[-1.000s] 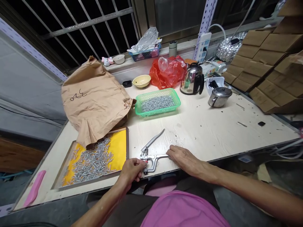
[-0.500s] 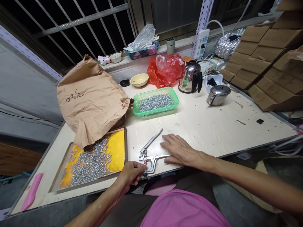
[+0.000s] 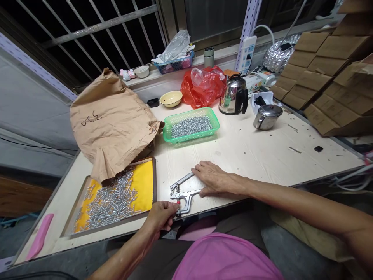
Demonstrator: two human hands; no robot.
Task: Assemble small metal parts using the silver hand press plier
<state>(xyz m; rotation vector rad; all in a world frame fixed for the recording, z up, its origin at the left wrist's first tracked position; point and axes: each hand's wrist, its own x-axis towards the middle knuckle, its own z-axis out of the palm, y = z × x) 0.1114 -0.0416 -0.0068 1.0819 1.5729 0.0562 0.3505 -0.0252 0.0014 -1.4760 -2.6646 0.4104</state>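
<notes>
Silver snap-fastener pliers (image 3: 186,197) lie at the table's front edge, with a spring and a red part at the jaw. My right hand (image 3: 214,178) is wrapped over both handles, fingers on the upper one and thumb by the lower. At the jaw end my left hand (image 3: 163,214) is closed in a pinch; whatever its fingertips hold is too small to make out. Left of the pliers, a shallow tray (image 3: 155,175) with a yellow lining holds many small metal pieces (image 3: 112,202). Farther back, a green plastic basket (image 3: 190,139) contains similar small metal pieces (image 3: 190,126).
A brown paper bag (image 3: 113,124) leans over the tray's back. Behind stand a yellow bowl (image 3: 171,99), a red plastic bag (image 3: 201,87), a steel kettle (image 3: 233,95) and a lidded steel pot (image 3: 267,116). Cardboard boxes (image 3: 329,81) are stacked right. A pink handle-like piece (image 3: 40,237) lies left.
My right hand has moved left and closed over the handles. The raised upper handle has come down towards the lower one. My left hand stays pinched at the jaw.
</notes>
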